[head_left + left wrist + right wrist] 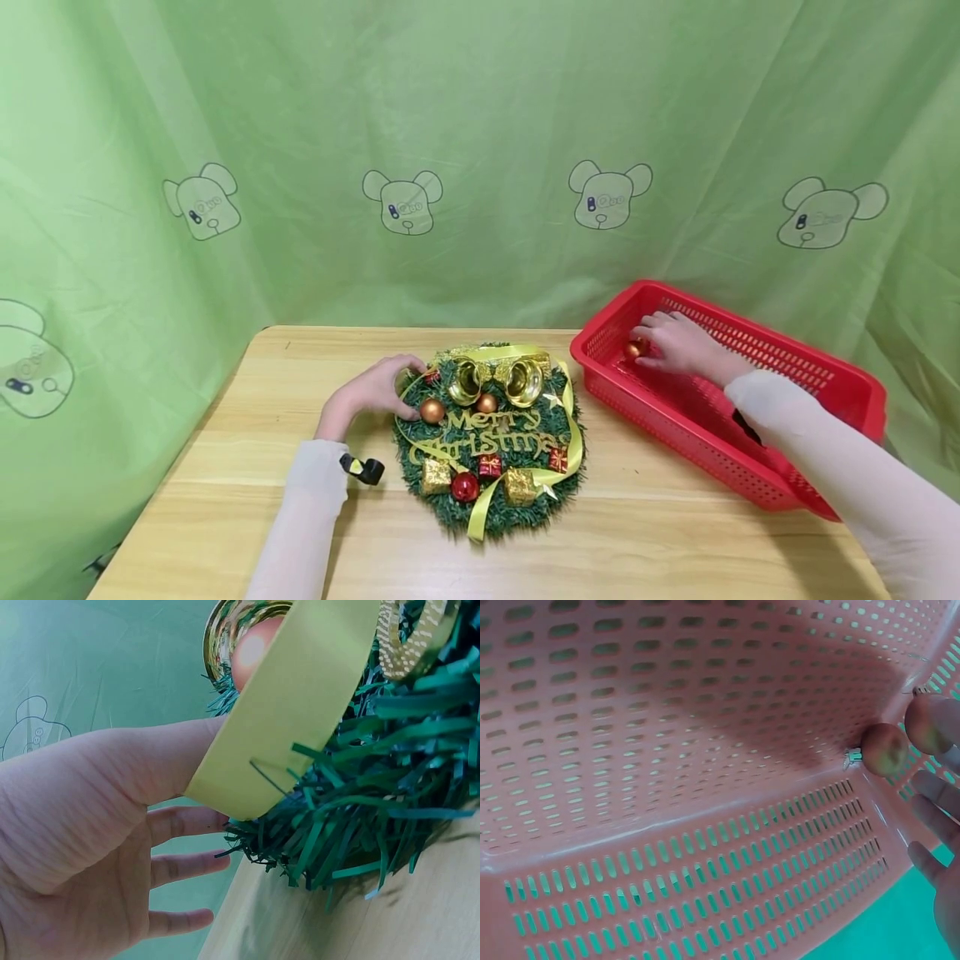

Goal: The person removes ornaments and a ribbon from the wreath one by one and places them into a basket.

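The copper bauble (pixel 924 724) lies at the red basket's (pixel 675 437) far-left end, against the nearer right hand (pixel 678 343), whether pinched I cannot tell; the left hand (pixel 375 387) spreads at the Christmas wreath's (pixel 480 433) left edge.

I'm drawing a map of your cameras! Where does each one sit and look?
Head: on the head, looking forward and down at the wreath and red basket; both hands and sleeves show.
Left wrist: there, facing the wreath's edge; the left hand shows.
Right wrist: there, facing into the basket; the right hand's fingers show.
Head and left wrist share the wreath and left hand.
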{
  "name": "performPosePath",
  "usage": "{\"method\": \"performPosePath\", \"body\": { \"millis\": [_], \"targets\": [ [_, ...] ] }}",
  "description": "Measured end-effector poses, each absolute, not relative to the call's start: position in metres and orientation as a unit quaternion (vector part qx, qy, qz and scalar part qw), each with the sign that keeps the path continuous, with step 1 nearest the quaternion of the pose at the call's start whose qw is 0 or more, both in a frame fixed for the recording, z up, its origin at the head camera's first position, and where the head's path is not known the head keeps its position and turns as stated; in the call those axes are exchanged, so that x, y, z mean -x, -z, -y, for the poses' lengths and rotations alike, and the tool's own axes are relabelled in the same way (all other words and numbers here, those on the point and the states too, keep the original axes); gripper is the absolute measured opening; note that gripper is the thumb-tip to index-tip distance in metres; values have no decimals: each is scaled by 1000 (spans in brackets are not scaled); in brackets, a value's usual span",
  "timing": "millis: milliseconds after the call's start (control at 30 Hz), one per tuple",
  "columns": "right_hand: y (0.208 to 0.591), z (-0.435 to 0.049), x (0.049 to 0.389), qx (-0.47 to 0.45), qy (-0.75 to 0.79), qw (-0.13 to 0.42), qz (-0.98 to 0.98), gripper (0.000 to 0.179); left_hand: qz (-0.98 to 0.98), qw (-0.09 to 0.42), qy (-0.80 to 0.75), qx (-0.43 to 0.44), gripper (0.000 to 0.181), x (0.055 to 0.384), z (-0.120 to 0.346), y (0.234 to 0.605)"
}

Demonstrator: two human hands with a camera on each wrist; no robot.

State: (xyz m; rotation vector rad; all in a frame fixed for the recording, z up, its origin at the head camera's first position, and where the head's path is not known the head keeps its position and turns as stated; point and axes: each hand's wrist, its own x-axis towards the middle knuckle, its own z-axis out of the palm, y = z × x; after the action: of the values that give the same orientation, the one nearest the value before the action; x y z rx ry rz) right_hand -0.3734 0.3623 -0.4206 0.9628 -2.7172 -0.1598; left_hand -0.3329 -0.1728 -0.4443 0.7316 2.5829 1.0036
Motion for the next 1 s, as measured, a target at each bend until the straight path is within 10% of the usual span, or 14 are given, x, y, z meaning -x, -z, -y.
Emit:
{"method": "performPosePath", "body": {
  "millis": [1000],
  "targets": [
    [431,-355,375,-343,76,142,925,33,-894,131,-343,-257,80,335,174,446]
  ]
}}
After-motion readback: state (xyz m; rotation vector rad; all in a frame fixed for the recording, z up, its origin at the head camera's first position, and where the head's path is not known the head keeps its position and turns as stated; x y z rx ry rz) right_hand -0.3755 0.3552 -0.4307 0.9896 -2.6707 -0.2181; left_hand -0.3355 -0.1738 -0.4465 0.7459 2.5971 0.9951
